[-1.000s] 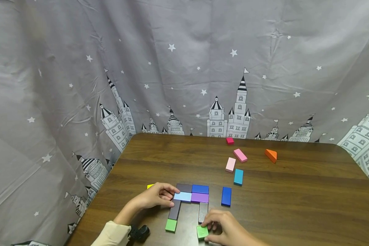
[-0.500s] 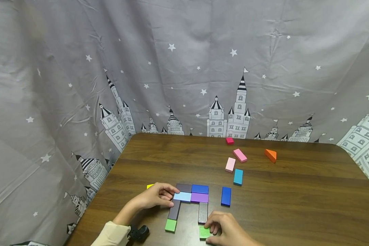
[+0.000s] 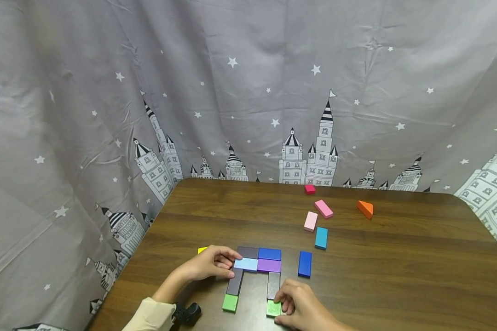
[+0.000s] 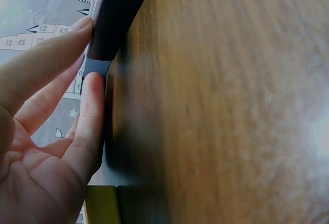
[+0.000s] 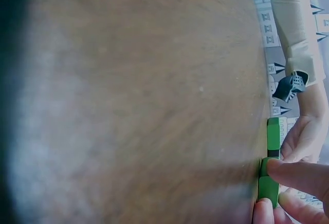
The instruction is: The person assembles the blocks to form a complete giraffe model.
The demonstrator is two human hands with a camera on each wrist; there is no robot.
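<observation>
Flat blocks form an arch-like shape on the table. My right hand [image 3: 300, 303] pinches a green block [image 3: 273, 308] between thumb and fingers, at the near end of a grey block [image 3: 273, 286]. At the other leg, my left hand [image 3: 209, 264] rests its fingertips against the light blue block [image 3: 246, 264] and its thumb against a dark block [image 3: 234, 281]. A second green block [image 3: 230, 302] lies at that dark block's near end. Across the top are a purple block [image 3: 269, 265], a blue block [image 3: 269, 254] and a dark grey block [image 3: 247, 252].
Right of the shape lies a loose blue block [image 3: 304, 264]. Farther back are teal [image 3: 321, 238], pale pink [image 3: 310, 221], pink [image 3: 324, 209] and red [image 3: 309, 189] blocks, plus an orange triangular block [image 3: 365, 209]. A yellow block [image 3: 202, 250] is partly hidden behind the left hand.
My right hand shifted the green block slightly right, away from the body's midline, then forward and left until it lines up with the grey block. The left hand stays in place.
</observation>
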